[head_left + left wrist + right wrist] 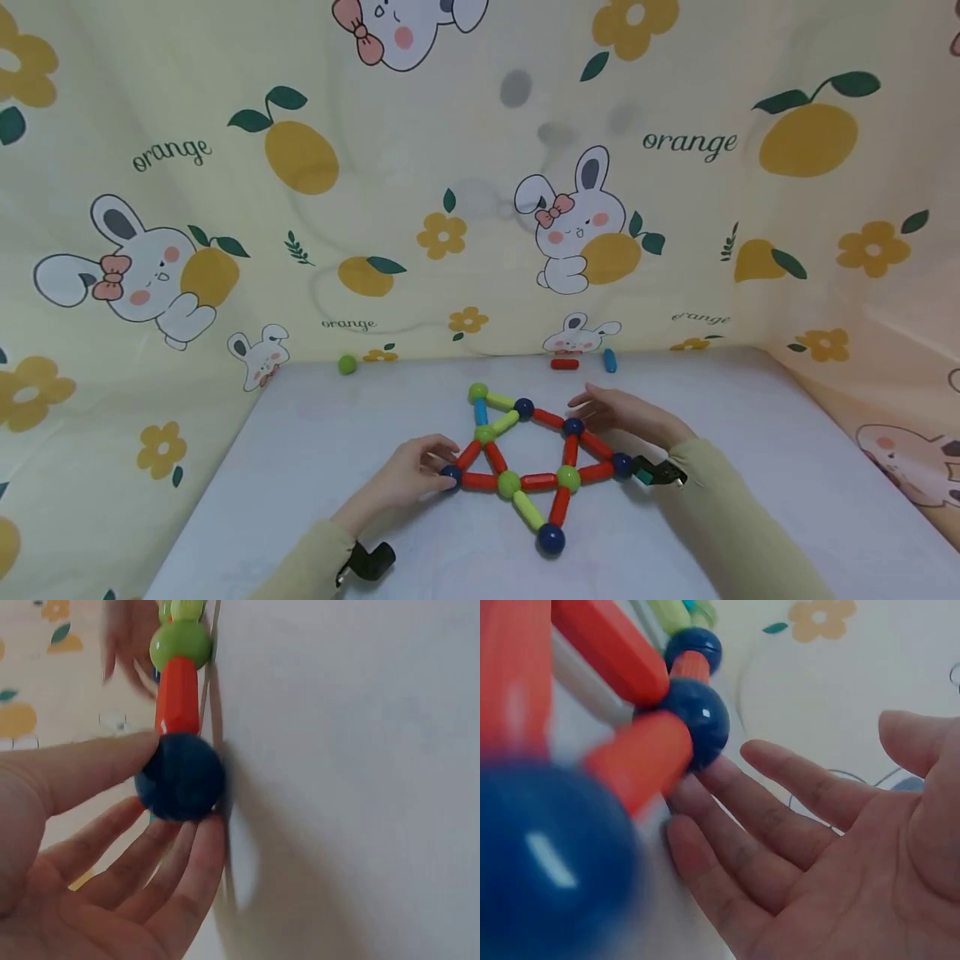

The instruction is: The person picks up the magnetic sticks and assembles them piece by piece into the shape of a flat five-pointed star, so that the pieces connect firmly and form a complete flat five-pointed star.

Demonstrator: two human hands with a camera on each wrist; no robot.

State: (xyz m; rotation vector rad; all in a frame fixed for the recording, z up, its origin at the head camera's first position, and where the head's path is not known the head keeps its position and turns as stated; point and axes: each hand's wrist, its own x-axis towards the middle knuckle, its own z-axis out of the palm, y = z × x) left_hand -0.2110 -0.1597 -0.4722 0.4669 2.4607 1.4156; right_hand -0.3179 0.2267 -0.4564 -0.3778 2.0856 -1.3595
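A flat figure of magnetic rods and balls lies on the table, with red rods [538, 482], yellow-green rods [529, 510], a blue rod [481, 412], and green and dark blue balls. My left hand [411, 471] pinches the dark blue ball [180, 778] at the figure's left corner, thumb on one side and fingertips on the other. On the far right side, my right hand [626, 414] has its fingers spread and relaxed beside another dark blue ball [699, 724]. Its fingertips [718, 769] lie close to that ball; whether they touch it I cannot tell.
Along the table's back edge lie a loose green ball [347, 364], a loose red rod [565, 364] and a loose blue rod [610, 361]. A patterned curtain [465, 275] hangs behind the white table [300, 500]. One dark blue ball [551, 538] of the figure points toward me.
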